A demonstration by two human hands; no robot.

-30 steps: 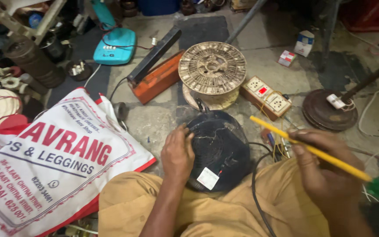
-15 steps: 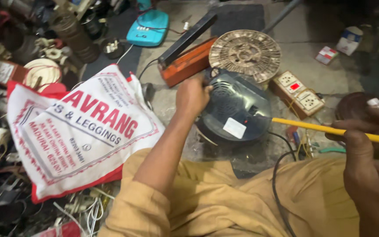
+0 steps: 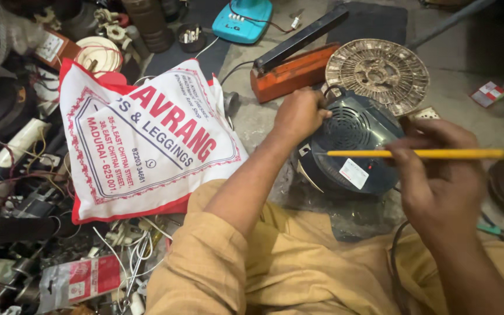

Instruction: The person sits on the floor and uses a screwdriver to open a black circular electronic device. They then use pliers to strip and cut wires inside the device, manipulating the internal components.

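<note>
A round dark blue-grey appliance body (image 3: 351, 143) with a vented underside and a white sticker lies tilted on the floor in front of me. My left hand (image 3: 300, 115) grips its upper left rim. My right hand (image 3: 438, 169) holds a screwdriver (image 3: 421, 153) with a long yellow shaft and green handle, lying level across the appliance, tip pointing left.
A white and red printed cloth bag (image 3: 141, 134) lies to the left over a heap of wires and parts. Behind the appliance are a round metal disc (image 3: 377, 73), an orange bar-shaped tool (image 3: 293, 70) and a turquoise device (image 3: 243, 20). A socket box (image 3: 424, 114) peeks out at right.
The view has swung left and closer. My left hand slid from the top of the appliance to its upper rim and tilted it. The screwdriver has come level over the appliance.
</note>
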